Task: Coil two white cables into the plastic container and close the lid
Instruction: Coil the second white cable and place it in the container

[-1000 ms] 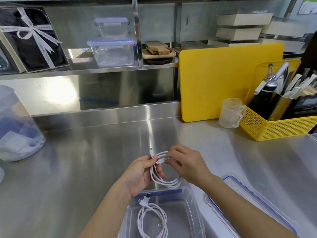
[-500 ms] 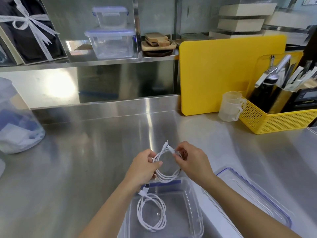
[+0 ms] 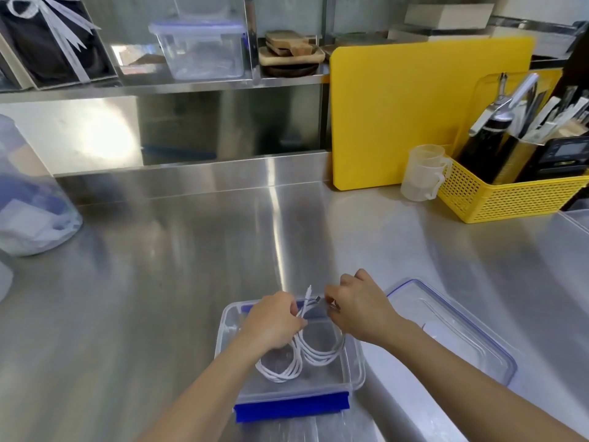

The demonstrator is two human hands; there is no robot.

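Note:
A clear plastic container (image 3: 357, 371) with blue clips sits on the steel counter near me. Inside it lies one coiled white cable (image 3: 280, 371) at the left. A second coiled white cable (image 3: 322, 354) hangs into the container beside the first, its plug ends sticking up between my hands. My left hand (image 3: 271, 323) grips this coil at its top left. My right hand (image 3: 360, 309) pinches it at its top right. The clear lid (image 3: 452, 333) with a blue rim lies flat on the counter just right of the container.
A yellow cutting board (image 3: 414, 110) leans on the back wall. A clear measuring cup (image 3: 424, 173) and a yellow basket (image 3: 516, 196) of utensils stand at the right. A plastic bag (image 3: 28, 212) sits at the left. Shelves behind hold clear boxes (image 3: 204, 49).
Both hands have lowered the second coil from above the counter down into the container, beside the first cable. The camera has tilted down.

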